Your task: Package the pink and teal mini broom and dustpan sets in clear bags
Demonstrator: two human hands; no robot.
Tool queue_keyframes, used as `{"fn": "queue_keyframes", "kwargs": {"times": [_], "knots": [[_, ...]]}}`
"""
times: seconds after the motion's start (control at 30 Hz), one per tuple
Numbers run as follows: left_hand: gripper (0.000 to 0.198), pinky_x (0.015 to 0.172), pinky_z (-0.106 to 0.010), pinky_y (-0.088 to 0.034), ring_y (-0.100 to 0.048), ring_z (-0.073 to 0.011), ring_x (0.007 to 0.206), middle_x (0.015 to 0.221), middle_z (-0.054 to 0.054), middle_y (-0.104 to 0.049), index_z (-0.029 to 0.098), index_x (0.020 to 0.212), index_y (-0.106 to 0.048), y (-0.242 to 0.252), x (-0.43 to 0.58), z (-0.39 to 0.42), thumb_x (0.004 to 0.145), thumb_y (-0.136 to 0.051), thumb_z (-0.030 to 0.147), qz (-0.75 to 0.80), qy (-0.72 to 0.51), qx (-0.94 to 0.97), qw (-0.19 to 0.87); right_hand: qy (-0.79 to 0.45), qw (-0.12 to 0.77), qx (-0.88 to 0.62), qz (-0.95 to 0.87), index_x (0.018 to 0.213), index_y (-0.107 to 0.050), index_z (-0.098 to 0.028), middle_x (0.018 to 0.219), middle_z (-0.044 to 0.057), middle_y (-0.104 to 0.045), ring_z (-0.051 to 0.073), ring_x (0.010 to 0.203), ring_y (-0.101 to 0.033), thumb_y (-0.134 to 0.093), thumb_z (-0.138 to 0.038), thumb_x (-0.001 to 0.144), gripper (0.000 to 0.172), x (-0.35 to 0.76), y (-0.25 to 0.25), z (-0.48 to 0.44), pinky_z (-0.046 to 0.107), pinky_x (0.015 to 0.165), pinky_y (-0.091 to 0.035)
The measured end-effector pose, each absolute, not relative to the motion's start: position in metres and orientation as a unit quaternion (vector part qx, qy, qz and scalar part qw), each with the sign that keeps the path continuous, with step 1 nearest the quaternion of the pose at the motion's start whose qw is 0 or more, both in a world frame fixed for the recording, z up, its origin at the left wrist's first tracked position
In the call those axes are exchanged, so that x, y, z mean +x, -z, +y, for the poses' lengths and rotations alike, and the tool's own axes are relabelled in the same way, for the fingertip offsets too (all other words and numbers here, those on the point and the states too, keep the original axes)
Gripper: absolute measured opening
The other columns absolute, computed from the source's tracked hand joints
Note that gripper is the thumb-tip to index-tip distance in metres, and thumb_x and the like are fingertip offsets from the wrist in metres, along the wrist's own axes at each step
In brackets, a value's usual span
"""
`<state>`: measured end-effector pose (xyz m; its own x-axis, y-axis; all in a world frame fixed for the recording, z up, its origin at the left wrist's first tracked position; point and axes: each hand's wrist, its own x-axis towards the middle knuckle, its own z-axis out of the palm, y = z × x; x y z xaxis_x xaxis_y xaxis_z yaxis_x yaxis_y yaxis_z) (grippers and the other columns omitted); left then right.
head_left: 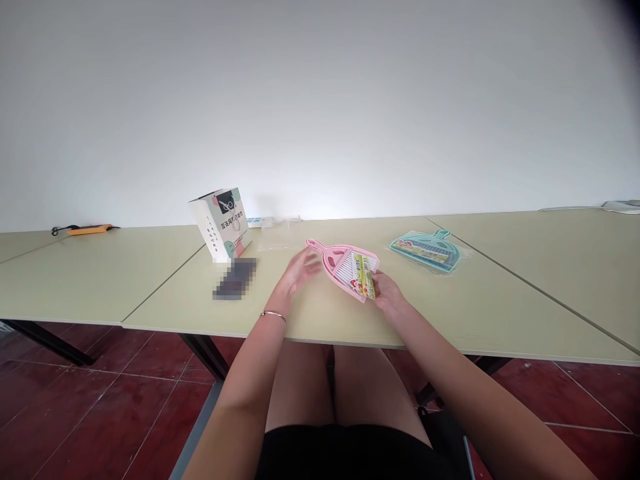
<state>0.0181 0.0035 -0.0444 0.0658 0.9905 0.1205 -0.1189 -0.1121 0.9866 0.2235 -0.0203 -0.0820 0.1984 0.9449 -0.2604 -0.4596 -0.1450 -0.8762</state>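
Above the pale table [330,327], the pink dustpan [334,257] sits between the hands, its long axis slanting from a far-left handle [314,245] to the near-right end pinched by the right hand [387,290], the left hand [301,270] loosely spread beside the handle.

One head-worn camera looks forward and down from above the seated person's bare thighs [300,393] — they and the bare forearms [247,380] come in from below, closest to it. The left hand [301,269] and right hand [387,290] appear near mid-view, at arm's reach over the long, flat, pale-yellow tabletop [175,293], which spans the full width — beyond it, the plain whitish wall [320,100] fills the upper part, faced nearly square on.
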Motion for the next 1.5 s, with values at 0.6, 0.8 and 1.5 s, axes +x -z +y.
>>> {"fn": "queue_keyframes", "kwargs": {"times": [0.6, 0.8, 1.5], "knots": [[0.044, 0.089, -0.046, -0.05, -0.051, -0.0249, 0.119, 0.139, -0.003, -0.046, 0.027, 0.102, -0.052, 0.038, 0.026, -0.014, 0.065, -0.076, 0.032, 0.237, -0.544, 0.506, 0.626, -0.067, 0.454, -0.467, -0.756, 0.107, -0.06, -0.024, 0.117, 0.011, -0.051, 0.027, 0.116, -0.045, -0.061, -0.043, 0.076, 0.036, 0.22, 0.037, -0.015, 0.046, 0.099, -0.035], [0.045, 0.099, -0.043, -0.041, -0.051, -0.0241, 0.119, 0.121, -0.01, -0.06, 0.021, 0.1, -0.051, 0.036, 0.027, -0.019, 0.065, -0.075, 0.035, 0.246, -0.582, 0.584, 0.51, -0.053, 0.332, -0.44, -0.833, 0.084, -0.065, -0.023, 0.1, 0.007, -0.05, 0.024, 0.1, -0.05, -0.064, -0.031, 0.075, 0.012, 0.21, 0.016, -0.001, 0.041, 0.087, -0.043], [0.03, 0.085, -0.036, -0.04, -0.056, -0.0194, 0.088, 0.096, -0.007, -0.055, 0.019, 0.081, -0.048, 0.072, -0.011, -0.003, 0.064, -0.05, -0.005, 0.631, -0.416, 0.636, 0.157, 0.011, 0.209, -0.456, -0.865, 0.09, -0.067, -0.025, 0.096, 0.003, -0.069, 0.017, 0.091, -0.06, -0.057, -0.008, 0.074, 0.025, 0.232, 0.064, 0.03, 0.028, 0.079, -0.04]]}}
